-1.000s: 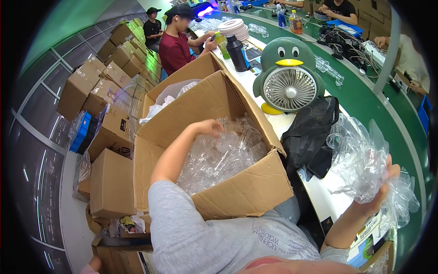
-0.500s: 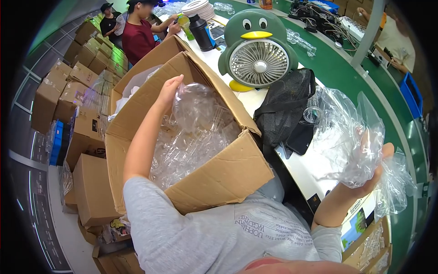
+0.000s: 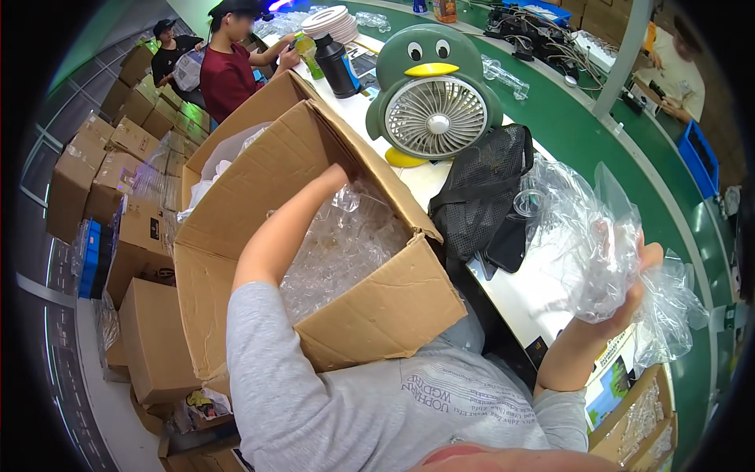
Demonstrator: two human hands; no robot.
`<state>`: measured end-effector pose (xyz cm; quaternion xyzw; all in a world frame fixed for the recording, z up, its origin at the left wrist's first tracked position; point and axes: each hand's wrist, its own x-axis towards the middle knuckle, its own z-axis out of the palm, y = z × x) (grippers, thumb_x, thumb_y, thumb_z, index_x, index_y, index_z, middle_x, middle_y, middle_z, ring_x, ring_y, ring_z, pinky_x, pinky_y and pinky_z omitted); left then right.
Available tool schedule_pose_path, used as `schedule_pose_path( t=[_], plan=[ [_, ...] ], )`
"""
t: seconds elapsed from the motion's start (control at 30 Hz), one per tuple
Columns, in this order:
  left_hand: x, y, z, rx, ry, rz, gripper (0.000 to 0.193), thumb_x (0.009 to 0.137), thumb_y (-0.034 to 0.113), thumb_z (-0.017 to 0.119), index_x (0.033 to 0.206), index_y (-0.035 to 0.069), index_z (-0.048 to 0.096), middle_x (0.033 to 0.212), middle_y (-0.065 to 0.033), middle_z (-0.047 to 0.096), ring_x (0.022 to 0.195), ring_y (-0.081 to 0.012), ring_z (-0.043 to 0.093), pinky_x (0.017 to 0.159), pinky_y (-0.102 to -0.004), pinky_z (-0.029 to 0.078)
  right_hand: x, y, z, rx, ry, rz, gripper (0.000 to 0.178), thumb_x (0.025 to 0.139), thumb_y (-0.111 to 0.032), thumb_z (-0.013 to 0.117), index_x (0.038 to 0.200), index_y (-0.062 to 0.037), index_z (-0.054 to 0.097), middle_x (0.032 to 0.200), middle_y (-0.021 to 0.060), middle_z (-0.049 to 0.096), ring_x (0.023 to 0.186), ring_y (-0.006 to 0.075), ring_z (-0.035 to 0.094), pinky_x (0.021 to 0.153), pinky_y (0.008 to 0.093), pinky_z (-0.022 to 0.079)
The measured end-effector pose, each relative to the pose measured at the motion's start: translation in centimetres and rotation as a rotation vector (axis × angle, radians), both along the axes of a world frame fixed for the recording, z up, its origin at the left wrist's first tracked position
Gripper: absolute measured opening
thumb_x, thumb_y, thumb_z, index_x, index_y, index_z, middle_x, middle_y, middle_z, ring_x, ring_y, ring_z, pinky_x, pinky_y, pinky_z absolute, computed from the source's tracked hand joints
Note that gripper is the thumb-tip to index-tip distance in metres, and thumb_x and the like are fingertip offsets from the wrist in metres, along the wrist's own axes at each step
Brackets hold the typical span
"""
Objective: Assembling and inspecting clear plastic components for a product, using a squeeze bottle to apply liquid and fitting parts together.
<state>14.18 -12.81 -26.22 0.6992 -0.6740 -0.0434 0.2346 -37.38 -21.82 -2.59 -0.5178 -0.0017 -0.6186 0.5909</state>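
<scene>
My left hand (image 3: 340,175) reaches down into an open cardboard box (image 3: 383,300) by the inner far wall. The box is filled with clear plastic-wrapped pieces (image 3: 334,256), and my fingers are hidden among them and in shadow. Out to the right, my right hand (image 3: 635,283) is closed around a clear plastic bag (image 3: 602,271). Something clear seems to be inside that bag; its kind is hard to make out. More clear plastic film (image 3: 562,200) lies on the white table beside it.
A green penguin-shaped fan (image 3: 437,102) stands on the table, with a black mesh bag (image 3: 484,185) and a phone (image 3: 506,248) near it. A dark bottle (image 3: 336,67) and stacked white plates (image 3: 330,23) are farther back. Cardboard boxes (image 3: 157,338) line the left. Other people (image 3: 228,71) work behind.
My left hand has moved right and deeper into the box, from the clear plastic it was touching higher up. My right hand keeps its hold on the bag. The view has shifted slightly.
</scene>
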Motion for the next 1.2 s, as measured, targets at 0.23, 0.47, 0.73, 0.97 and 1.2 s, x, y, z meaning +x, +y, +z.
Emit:
schedule_pose_path(
  t=[0.23, 0.47, 0.73, 0.97, 1.2],
  plan=[
    [-2.6, 3.3, 4.2, 0.571, -0.017, 0.231, 0.035, 0.071, 0.017, 0.066, 0.102, 0.001, 0.061, 0.093, -0.0168, 0.064, 0.088, -0.0286, 0.062, 0.078, -0.0362, 0.047, 0.1, -0.1, -0.1, 0.012, -0.051, -0.020, 0.020, 0.079, -0.022, 0.061, 0.081, -0.0101, 0.046, 0.073, 0.0028, 0.042, 0.073, 0.0156, 0.045, 0.079, 0.0342, 0.039],
    [-5.3, 3.5, 10.9, 0.623, -0.160, 0.435, 0.041, 0.072, 0.027, 0.064, 0.106, 0.005, 0.061, 0.091, -0.0174, 0.064, 0.089, -0.0324, 0.061, 0.080, -0.0393, 0.047, 0.2, -0.1, 0.5, -0.040, -0.053, -0.004, 0.020, 0.080, -0.024, 0.060, 0.081, -0.0100, 0.046, 0.072, 0.0021, 0.039, 0.067, 0.0132, 0.037, 0.066, 0.0281, 0.033],
    [-2.0, 7.1, 17.6, 0.621, 0.297, 0.545, 0.045, 0.084, 0.042, 0.057, 0.096, -0.001, 0.064, 0.084, -0.0092, 0.066, 0.078, -0.0178, 0.060, 0.076, -0.0322, 0.046, 0.5, 0.0, 0.5, -0.008, -0.069, -0.023, 0.020, 0.079, -0.024, 0.061, 0.079, -0.0105, 0.046, 0.071, 0.0015, 0.038, 0.067, 0.0122, 0.037, 0.062, 0.0256, 0.032],
    [-5.1, 8.2, 13.6, 0.608, 0.211, 0.499, 0.047, 0.077, 0.040, 0.066, 0.102, 0.001, 0.062, 0.086, -0.0092, 0.065, 0.079, -0.0207, 0.060, 0.074, -0.0333, 0.046, -1.1, -1.0, -1.3, -0.075, -0.025, 0.120, 0.023, 0.077, -0.022, 0.056, 0.085, -0.0085, 0.039, 0.092, 0.0092, 0.047, 0.089, 0.0197, 0.048, 0.087, 0.0324, 0.036],
    [-13.5, 3.4, 16.3, 0.733, -0.574, 0.241, 0.023, 0.073, 0.021, 0.059, 0.091, 0.007, 0.064, 0.087, -0.0157, 0.065, 0.082, -0.0326, 0.062, 0.072, -0.0428, 0.049, -0.8, -0.5, -0.5, -0.029, 0.005, 0.021, 0.024, 0.076, -0.021, 0.060, 0.082, -0.0087, 0.040, 0.079, 0.0040, 0.039, 0.079, 0.0156, 0.042, 0.082, 0.0289, 0.036]
  ],
)
